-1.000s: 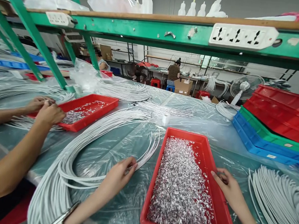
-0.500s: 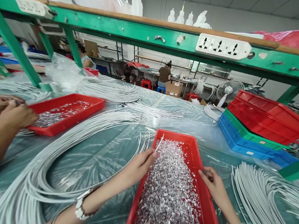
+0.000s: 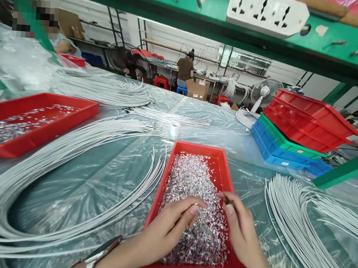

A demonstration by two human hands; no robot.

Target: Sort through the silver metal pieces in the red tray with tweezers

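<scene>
- Both hands now meet over the red tray (image 3: pixel 161 202) at the table's near edge; half a second ago they were apart, the left hand (image 3: pixel 172 225) lifting a white cable end.
- Left hand's fingers pinch closed just above the silver metal pieces (image 3: pixel 194 184); what they grip cannot be told.
- Right hand (image 3: pixel 240 228) is closed on a small dark piece.
- White cables (image 3: pixel 69 208) curve left of the tray.
- Second red tray (image 3: pixel 38 130), thinly scattered with pieces, sits far left.
- Stacked trays (image 3: pixel 292 138) stand far right.
</scene>
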